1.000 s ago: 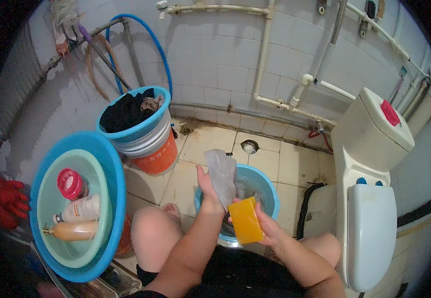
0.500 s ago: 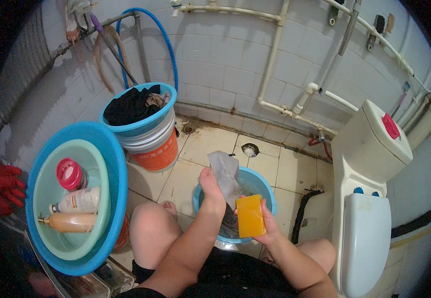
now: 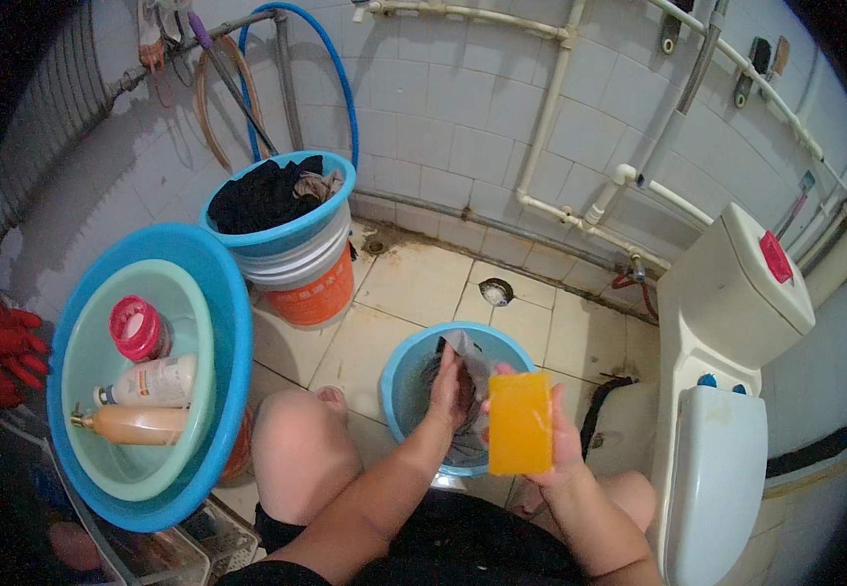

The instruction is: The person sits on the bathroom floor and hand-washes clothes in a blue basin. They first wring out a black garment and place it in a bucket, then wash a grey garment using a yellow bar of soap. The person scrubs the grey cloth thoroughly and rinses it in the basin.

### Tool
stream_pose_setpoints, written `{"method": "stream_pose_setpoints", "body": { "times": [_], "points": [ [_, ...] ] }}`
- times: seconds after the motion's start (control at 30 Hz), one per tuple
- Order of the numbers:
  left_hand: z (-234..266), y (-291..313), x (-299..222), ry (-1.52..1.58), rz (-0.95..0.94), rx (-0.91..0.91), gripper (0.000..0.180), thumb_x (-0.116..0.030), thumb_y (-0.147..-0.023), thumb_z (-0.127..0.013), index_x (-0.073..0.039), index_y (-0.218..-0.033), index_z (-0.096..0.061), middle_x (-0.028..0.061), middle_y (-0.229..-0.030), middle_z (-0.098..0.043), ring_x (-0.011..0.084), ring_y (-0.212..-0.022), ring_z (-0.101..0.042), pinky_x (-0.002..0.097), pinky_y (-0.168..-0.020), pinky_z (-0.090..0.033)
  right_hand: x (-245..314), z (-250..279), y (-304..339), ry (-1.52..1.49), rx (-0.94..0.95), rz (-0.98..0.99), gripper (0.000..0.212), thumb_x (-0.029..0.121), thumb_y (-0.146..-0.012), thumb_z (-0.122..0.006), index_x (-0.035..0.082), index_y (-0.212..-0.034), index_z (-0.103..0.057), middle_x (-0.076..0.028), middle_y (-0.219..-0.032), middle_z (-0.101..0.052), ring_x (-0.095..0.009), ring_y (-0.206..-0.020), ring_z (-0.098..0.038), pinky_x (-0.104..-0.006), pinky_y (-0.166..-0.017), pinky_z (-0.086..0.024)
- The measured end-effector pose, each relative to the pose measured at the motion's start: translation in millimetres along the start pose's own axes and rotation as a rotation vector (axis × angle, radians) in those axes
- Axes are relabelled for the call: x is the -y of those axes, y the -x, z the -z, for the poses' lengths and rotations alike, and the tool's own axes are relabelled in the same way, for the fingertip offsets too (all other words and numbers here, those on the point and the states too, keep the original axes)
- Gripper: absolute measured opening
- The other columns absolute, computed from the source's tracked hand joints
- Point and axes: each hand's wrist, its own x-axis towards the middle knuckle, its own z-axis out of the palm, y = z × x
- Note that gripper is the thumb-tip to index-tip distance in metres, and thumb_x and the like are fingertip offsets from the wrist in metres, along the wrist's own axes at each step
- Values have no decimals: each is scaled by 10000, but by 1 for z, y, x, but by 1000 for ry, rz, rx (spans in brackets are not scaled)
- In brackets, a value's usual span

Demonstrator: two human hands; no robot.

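My right hand [image 3: 568, 444] grips a large yellow bar of soap [image 3: 519, 422], its broad face turned up. To its left, my left hand [image 3: 453, 393] holds a wet-looking grey cloth [image 3: 475, 363], which hangs between the two hands; part of the grip is hidden behind the fingers. Both hands are above a light blue basin [image 3: 391, 393] on the floor between my knees. More dark grey fabric [image 3: 467, 449] lies inside that basin, partly covered by my hands.
At left, nested blue [image 3: 233, 322] and pale green basins [image 3: 204, 391] hold two bottles and a pink tub [image 3: 138, 329]. Behind them, a basin of dark clothes [image 3: 262, 197] tops a bucket [image 3: 311, 293]. A toilet [image 3: 726, 469] stands right; a floor drain [image 3: 495, 291] lies ahead.
My left hand has moved right and lower with the grey cloth, which is now down over the basin. The soap in my right hand has shifted slightly right and is turned more upright.
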Motion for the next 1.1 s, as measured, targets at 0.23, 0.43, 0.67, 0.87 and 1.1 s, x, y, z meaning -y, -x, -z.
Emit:
{"method": "stream_pose_setpoints", "body": {
  "times": [0.23, 0.43, 0.67, 0.87, 1.1],
  "points": [
    [-65, 28, 2, -321, 112, -43, 470, -326, -931, -350, -135, -1354, -276, 79, -1324, -384, 229, -1189, -393, 354, -994, -309, 13, -5, 4, -53, 117, 30, 713, 597, -859, -322, 100, -1367, -258, -171, -1156, -493, -283, -981, -530, -437, -832, -430],
    [-74, 34, -30, 85, 147, 197, 518, -414, -905, -337, -115, -1327, -315, 88, -1276, -424, 235, -1145, -427, 364, -970, -333, -30, -7, 16, 90, 78, -251, 726, 567, -845, -388, 141, -1399, -193, -181, -1201, -473, -273, -1035, -524, -381, -873, -439],
    [-103, 50, -39, 363, 130, 376, 600, -516, -874, -322, -92, -1296, -361, 99, -1221, -471, 242, -1092, -467, 374, -943, -360, -33, -7, 6, 120, 149, -411, 752, 471, -846, -491, 77, -1401, -170, -152, -1272, -437, -237, -1124, -489, -364, -923, -411],
    [-107, 62, -55, 393, 160, 430, 686, -604, -848, -309, -72, -1270, -401, 108, -1173, -511, 249, -1048, -502, 384, -920, -384, -8, -4, 25, 421, 395, -575, 777, 460, -825, -553, 35, -1382, -215, -189, -1277, -422, -262, -1180, -436, -363, -975, -349],
    [-107, 41, -15, 412, 211, 444, 787, -692, -808, -309, -65, -1272, -414, 128, -1164, -528, 263, -1015, -524, 423, -914, -388, 28, -5, -8, 1705, -122, 623, 657, 310, -804, -605, 25, -1326, -325, -165, -1256, -429, -326, -1121, -439, -406, -998, -297]
  ]
}}
